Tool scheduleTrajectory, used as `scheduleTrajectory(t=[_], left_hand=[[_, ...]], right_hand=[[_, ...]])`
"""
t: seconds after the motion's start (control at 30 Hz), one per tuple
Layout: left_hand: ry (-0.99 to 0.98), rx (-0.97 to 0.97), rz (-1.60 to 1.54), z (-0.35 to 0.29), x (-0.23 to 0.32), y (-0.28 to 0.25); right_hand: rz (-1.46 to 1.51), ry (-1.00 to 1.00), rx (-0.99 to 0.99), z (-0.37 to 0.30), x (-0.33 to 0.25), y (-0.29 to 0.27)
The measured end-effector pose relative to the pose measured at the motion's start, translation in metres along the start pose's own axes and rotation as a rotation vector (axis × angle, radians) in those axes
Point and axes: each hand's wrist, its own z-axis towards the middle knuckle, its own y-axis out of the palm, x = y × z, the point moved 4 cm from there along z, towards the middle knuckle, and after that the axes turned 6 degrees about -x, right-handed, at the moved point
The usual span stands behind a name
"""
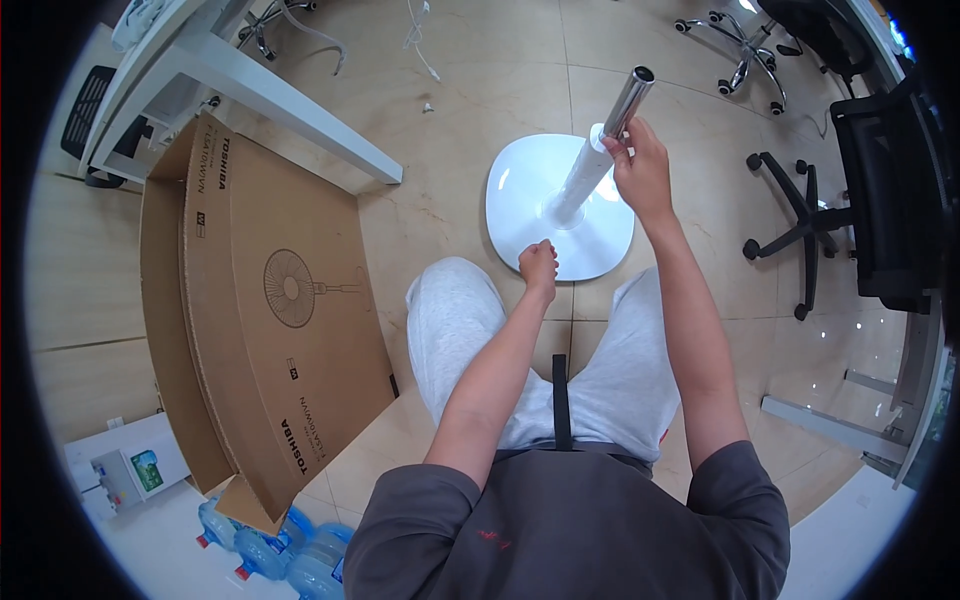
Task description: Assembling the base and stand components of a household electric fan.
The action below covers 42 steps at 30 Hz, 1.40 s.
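The left hand (539,266) is curled into a fist at the near edge of a white base (515,190); whether it hides anything, I cannot tell. The base stands on the tiled floor (440,215), bearing a white post (582,185). The right hand (644,172) grasps the metal tube (630,95) above. Farther off is a wheeled chair (820,32).

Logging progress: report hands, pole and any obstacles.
Right hand gripping chrome pole. Left hand curled near white base. Pole rising from white tube on base. Cardboard box left, apart from base.
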Motion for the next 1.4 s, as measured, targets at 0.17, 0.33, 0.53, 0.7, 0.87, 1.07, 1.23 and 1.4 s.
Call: scheduleTrajectory(t=[0.17,0.33,0.53,0.7,0.87,1.07,1.23,1.4], left_hand=[[0.111,0.059,-0.052,0.031,0.071,-0.024],[0.338,0.156,0.279,0.059,0.200,-0.075],[0.372,0.290,0.334,0.086,0.277,-0.122],[0.328,0.234,0.606,0.215,0.268,-0.143],[0.372,0.306,0.839,0.355,0.264,-0.143],[0.636,0.280,1.215,0.447,0.276,-0.122],[0.675,0.106,1.467,0.458,0.264,-0.126],[0.542,0.101,1.334,0.390,0.238,-0.138]], right_hand=[[0.020,-0.018,0.010,-0.001,0.002,-0.003],[0.012,-0.026,-0.002,-0.001,0.000,-0.004],[0.059,-0.046,0.012,0.006,-0.004,-0.001],[0.072,-0.022,-0.089,0.007,0.004,0.001],[0.030,0.021,-0.176,0.011,0.008,0.005],[-0.083,0.095,-0.100,0.015,0.005,0.010],[-0.098,0.140,-0.062,0.012,0.007,0.011],[-0.016,0.091,-0.119,0.019,-0.001,0.013]])
